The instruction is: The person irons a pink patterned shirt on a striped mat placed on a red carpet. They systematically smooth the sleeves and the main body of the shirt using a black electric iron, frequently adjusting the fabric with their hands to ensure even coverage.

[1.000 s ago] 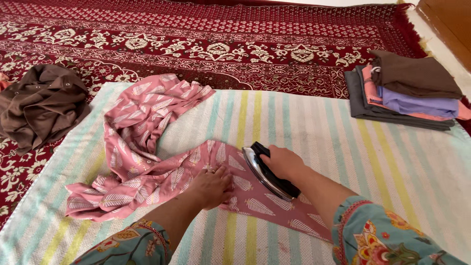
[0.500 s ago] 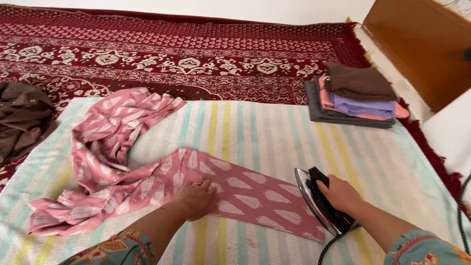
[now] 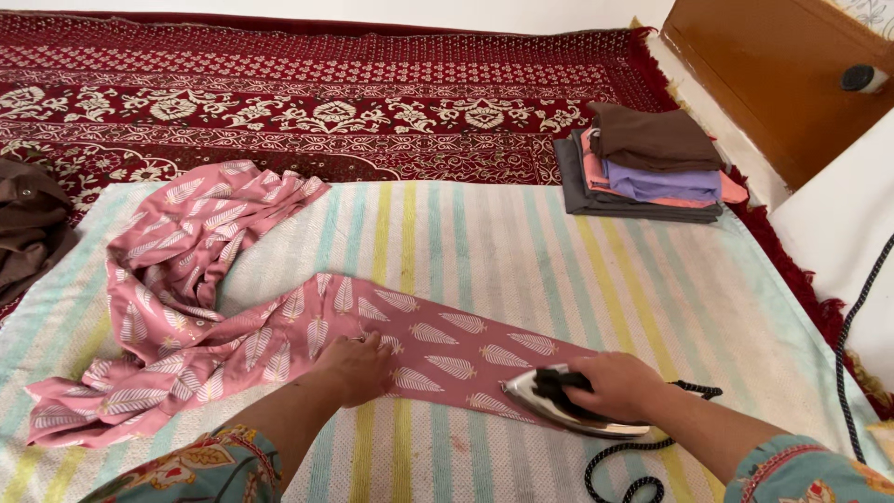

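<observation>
Head view: iron (image 3: 573, 405), tilted on edge half a second earlier, was now laid flat at the pink cloth's (image 3: 279, 321) near end, gripped by right hand (image 3: 615, 384). Left hand (image 3: 358, 368) was spread, pressing cloth onto striped mat (image 3: 521, 242).

A deep red carpet (image 3: 372, 102) with cream floral bands covers most of the floor, running up to a pale wall (image 3: 419, 13) at the far edge. Over it lies a striped mat (image 3: 577, 270) in pastel yellow, green and white. At the right stands a brown wooden panel (image 3: 773, 84), beside a white surface (image 3: 838, 233). Soft daylight fills the room evenly.
</observation>
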